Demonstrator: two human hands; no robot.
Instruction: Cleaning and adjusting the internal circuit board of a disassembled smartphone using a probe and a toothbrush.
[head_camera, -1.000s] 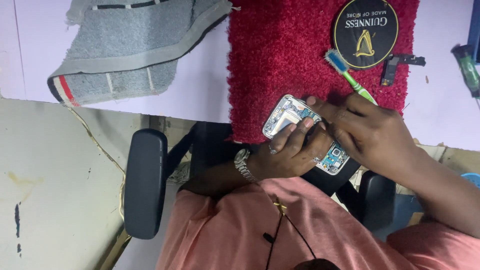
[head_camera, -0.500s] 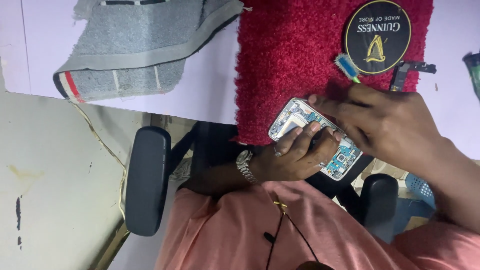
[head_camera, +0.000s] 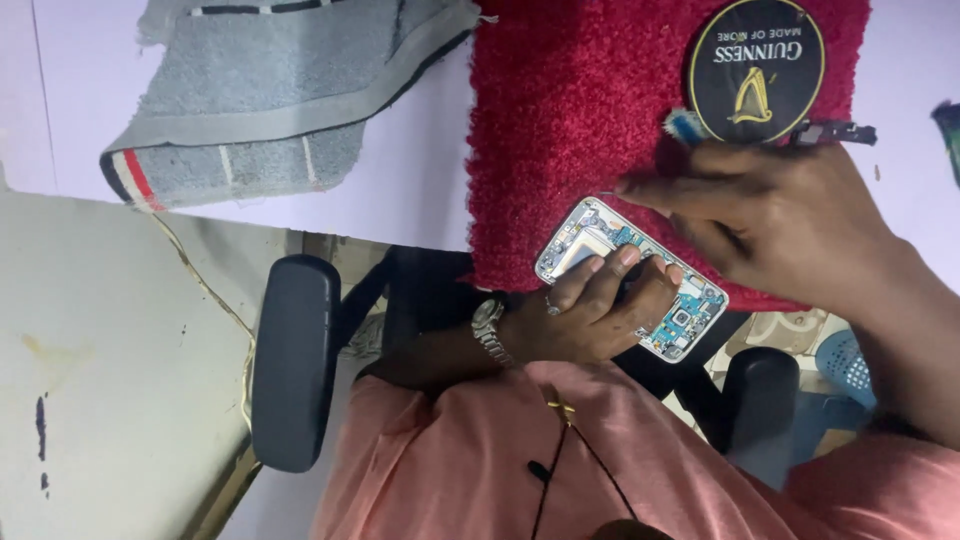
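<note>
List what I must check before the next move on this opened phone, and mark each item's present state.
1. Opened white phone with exposed circuit board held by the left hand: ok, the fingers lie across it.
2. Phone fully over the red shaggy mat: not ok, its lower end hangs past the mat's edge.
3. Right hand grip on a tool: cannot tell, only a fine tip shows at the fingertips.
4. Board free to work on: not ok, the left fingers cover its middle.
5. Blue-bristled brush within reach: ok, it lies beside the right hand, next to the round black coaster.
</note>
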